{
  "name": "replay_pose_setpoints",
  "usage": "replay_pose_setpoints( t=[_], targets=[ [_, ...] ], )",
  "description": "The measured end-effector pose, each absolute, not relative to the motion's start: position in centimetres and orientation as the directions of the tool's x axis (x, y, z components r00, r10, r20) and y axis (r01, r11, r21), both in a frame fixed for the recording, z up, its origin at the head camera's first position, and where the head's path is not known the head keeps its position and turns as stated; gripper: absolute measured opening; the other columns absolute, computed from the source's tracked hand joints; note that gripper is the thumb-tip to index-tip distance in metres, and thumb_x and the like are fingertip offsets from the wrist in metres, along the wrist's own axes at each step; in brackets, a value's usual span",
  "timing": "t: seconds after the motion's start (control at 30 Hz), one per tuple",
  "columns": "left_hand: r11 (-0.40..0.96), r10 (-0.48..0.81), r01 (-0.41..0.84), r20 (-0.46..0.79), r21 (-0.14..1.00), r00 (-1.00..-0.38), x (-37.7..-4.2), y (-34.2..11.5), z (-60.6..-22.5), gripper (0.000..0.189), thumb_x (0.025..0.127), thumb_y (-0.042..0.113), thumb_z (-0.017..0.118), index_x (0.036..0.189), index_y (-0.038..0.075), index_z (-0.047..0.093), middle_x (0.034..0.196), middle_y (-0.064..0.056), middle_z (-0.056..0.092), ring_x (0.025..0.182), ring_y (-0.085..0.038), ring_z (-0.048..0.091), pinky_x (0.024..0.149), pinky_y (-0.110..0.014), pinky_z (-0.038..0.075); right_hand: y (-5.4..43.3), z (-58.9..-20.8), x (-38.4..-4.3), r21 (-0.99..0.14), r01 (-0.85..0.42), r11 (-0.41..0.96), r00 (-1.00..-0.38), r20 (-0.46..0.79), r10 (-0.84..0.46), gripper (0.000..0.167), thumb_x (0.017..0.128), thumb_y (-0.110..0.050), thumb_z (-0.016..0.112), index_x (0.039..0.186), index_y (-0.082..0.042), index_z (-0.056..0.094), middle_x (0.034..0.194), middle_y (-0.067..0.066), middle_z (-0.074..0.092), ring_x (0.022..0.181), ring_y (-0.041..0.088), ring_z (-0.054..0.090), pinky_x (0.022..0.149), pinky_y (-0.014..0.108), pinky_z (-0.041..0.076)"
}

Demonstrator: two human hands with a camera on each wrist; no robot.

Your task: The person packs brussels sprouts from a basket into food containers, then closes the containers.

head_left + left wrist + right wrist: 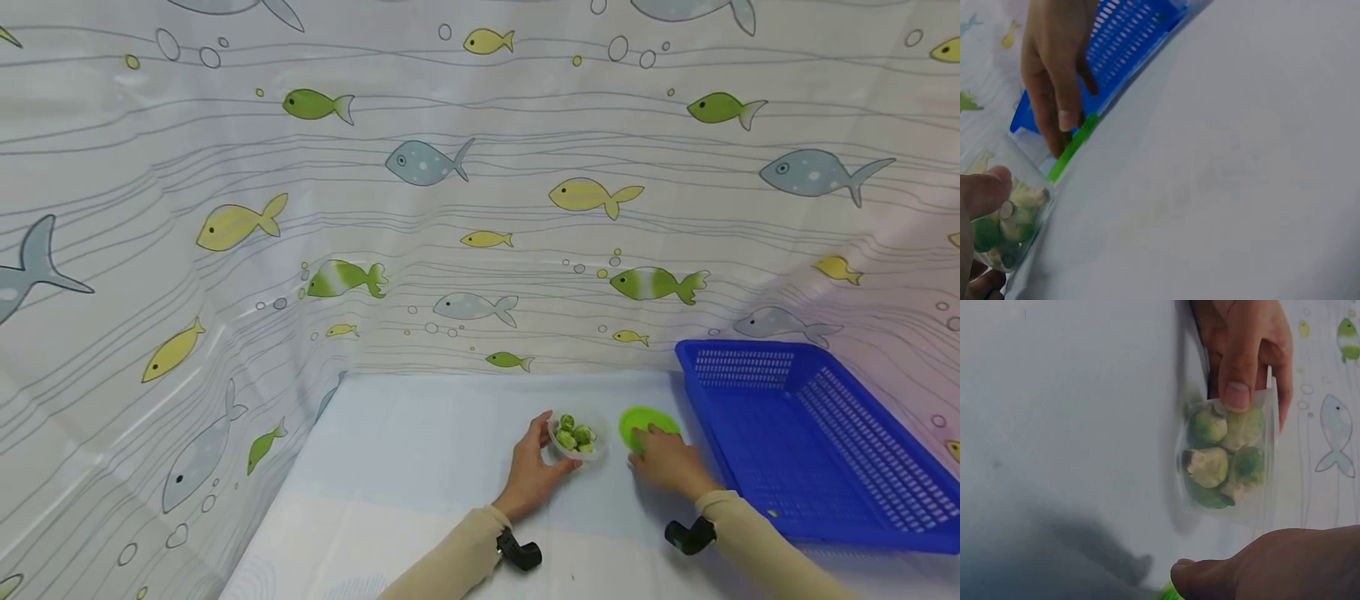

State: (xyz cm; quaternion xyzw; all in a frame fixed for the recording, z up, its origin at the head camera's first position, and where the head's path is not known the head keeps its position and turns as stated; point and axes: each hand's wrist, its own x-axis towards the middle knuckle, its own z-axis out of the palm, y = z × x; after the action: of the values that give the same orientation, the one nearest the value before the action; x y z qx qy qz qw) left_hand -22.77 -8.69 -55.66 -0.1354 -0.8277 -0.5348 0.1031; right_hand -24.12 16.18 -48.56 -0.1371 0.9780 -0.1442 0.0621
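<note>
In the head view my left hand (534, 471) grips a round clear plastic tub (601, 432), fingers at its far side and thumb at the near side. Several Brussels sprouts (576, 437) lie inside, pale cut stems showing through the wall (1260, 509) in the right wrist view. To the right, a bright green round lid (632, 419) lies flat on the table. My right hand (671, 462) is over the lid, fingertips touching it; the left wrist view shows those fingers (1067, 109) reaching down, fairly straight, onto the lid's edge (1074, 147).
A large blue plastic basket (840, 442) with perforated walls stands right of my right hand. The table (405, 450) has a white cover. Behind and to the left hangs a fish-patterned curtain (525, 125). Dark wrist devices (519, 550) sit on both sleeves.
</note>
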Motion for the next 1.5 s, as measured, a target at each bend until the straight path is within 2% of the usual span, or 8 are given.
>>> replay_pose_setpoints(
  t=[0.13, 0.27, 0.4, 0.6, 0.77, 0.9, 1.1, 1.5],
  targets=[
    [0.392, 0.112, 0.326, 0.308, 0.860, -0.945, -22.5, -8.6, -55.8, 0.087, 0.087, 0.023, 0.087, 0.158, 0.001, 0.041, 0.146, -0.020, 0.061, 0.130, -0.032, 0.065, 0.112, -0.044, 0.052, 16.0, -49.2, -23.8, -0.279, -0.257, 0.925, -0.956, -0.065, -0.285, 0.048, 0.099, -0.023, 0.068, 0.139, 0.003, 0.064, 0.146, 0.038, 0.055, 0.129, 0.065, 0.053, 0.097, 0.080, 0.045],
    [0.392, 0.108, 0.332, 0.315, 0.858, -0.943, -22.4, -8.7, -55.9, 0.086, 0.088, 0.023, 0.087, 0.158, 0.001, 0.041, 0.146, -0.020, 0.061, 0.130, -0.033, 0.065, 0.112, -0.045, 0.052, 15.9, -49.2, -23.6, -0.269, -0.231, 0.935, -0.968, -0.029, -0.248, 0.046, 0.096, -0.027, 0.074, 0.131, 0.003, 0.068, 0.130, 0.031, 0.066, 0.117, 0.055, 0.061, 0.093, 0.074, 0.050],
    [0.393, 0.106, 0.338, 0.323, 0.855, -0.940, -22.4, -8.7, -55.9, 0.085, 0.088, 0.023, 0.087, 0.157, 0.002, 0.042, 0.145, -0.019, 0.062, 0.130, -0.032, 0.065, 0.111, -0.045, 0.052, 15.8, -49.3, -23.6, -0.290, -0.165, 0.943, -0.983, -0.025, -0.180, 0.055, 0.092, -0.034, 0.079, 0.129, 0.005, 0.067, 0.121, 0.030, 0.065, 0.112, 0.050, 0.057, 0.092, 0.070, 0.048],
    [0.401, 0.106, 0.347, 0.334, 0.848, -0.937, -22.5, -8.7, -55.9, 0.085, 0.088, 0.022, 0.087, 0.157, 0.001, 0.042, 0.143, -0.018, 0.064, 0.128, -0.031, 0.066, 0.111, -0.044, 0.053, 15.8, -50.5, -23.5, -0.345, -0.087, 0.935, -0.995, -0.019, -0.099, 0.086, 0.092, -0.043, 0.078, 0.151, 0.010, 0.044, 0.147, 0.047, 0.038, 0.133, 0.065, 0.038, 0.105, 0.080, 0.035],
    [0.400, 0.108, 0.345, 0.330, 0.849, -0.938, -22.5, -8.6, -55.8, 0.085, 0.088, 0.020, 0.087, 0.157, 0.000, 0.042, 0.143, -0.019, 0.064, 0.129, -0.031, 0.066, 0.111, -0.044, 0.053, 16.2, -51.9, -23.7, -0.418, -0.034, 0.908, -0.996, -0.056, -0.063, 0.106, 0.095, -0.051, 0.072, 0.161, 0.013, 0.019, 0.158, 0.050, 0.015, 0.144, 0.071, 0.020, 0.115, 0.083, 0.021],
    [0.396, 0.109, 0.343, 0.327, 0.852, -0.939, -22.4, -8.6, -55.6, 0.085, 0.088, 0.019, 0.087, 0.157, -0.001, 0.041, 0.145, -0.020, 0.062, 0.129, -0.032, 0.065, 0.111, -0.045, 0.053, 16.5, -52.7, -24.1, -0.460, -0.017, 0.888, -0.999, -0.036, -0.038, 0.116, 0.094, -0.054, 0.072, 0.162, 0.015, 0.006, 0.159, 0.049, 0.017, 0.144, 0.070, 0.020, 0.117, 0.081, 0.022],
    [0.398, 0.109, 0.345, 0.330, 0.850, -0.938, -22.4, -8.6, -55.4, 0.085, 0.088, 0.020, 0.087, 0.157, -0.001, 0.041, 0.145, -0.019, 0.062, 0.128, -0.032, 0.066, 0.111, -0.045, 0.053, 17.1, -53.4, -25.0, -0.536, 0.003, 0.844, -1.000, 0.019, 0.016, 0.123, 0.086, -0.049, 0.083, 0.163, 0.011, 0.008, 0.155, 0.048, 0.028, 0.140, 0.067, 0.027, 0.113, 0.079, 0.030],
    [0.397, 0.112, 0.335, 0.317, 0.854, -0.942, -22.6, -8.7, -55.4, 0.085, 0.089, 0.022, 0.087, 0.157, 0.000, 0.041, 0.145, -0.018, 0.061, 0.129, -0.031, 0.064, 0.111, -0.045, 0.052, 17.7, -53.5, -25.8, -0.727, 0.048, 0.685, -0.997, 0.006, 0.077, 0.131, 0.077, -0.044, 0.094, 0.165, 0.009, 0.013, 0.164, 0.037, 0.030, 0.149, 0.057, 0.029, 0.123, 0.069, 0.025]
  ],
)
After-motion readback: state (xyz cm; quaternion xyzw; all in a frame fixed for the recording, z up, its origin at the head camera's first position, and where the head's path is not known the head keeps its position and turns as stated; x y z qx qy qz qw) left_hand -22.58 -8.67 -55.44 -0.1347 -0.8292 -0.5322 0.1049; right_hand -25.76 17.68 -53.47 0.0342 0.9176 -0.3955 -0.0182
